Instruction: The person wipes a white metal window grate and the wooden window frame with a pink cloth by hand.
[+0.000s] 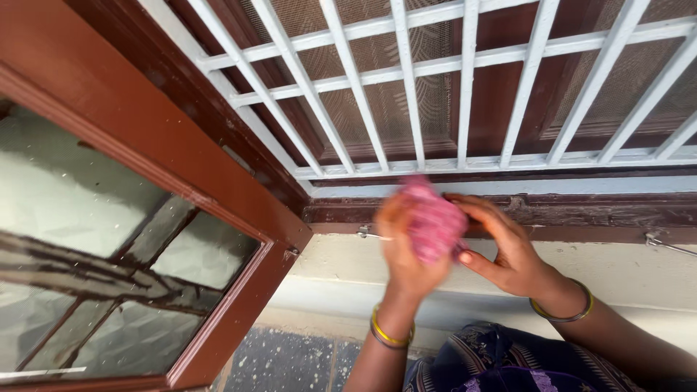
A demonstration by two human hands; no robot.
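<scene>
Both hands are bunching a pink cloth [433, 221] in front of the brown window sill [581, 212], so the step in hand looks like gathering the rag into a pad before wiping; the next move would call for pressing it flat onto the sill below the white grille [406, 87]. The left hand [403, 250] is blurred, its fingers curled under and behind the cloth and gripping it. The right hand [504, 250] has fingers [475, 210] partly spread along the cloth's right edge, touching it rather than clenched.
</scene>
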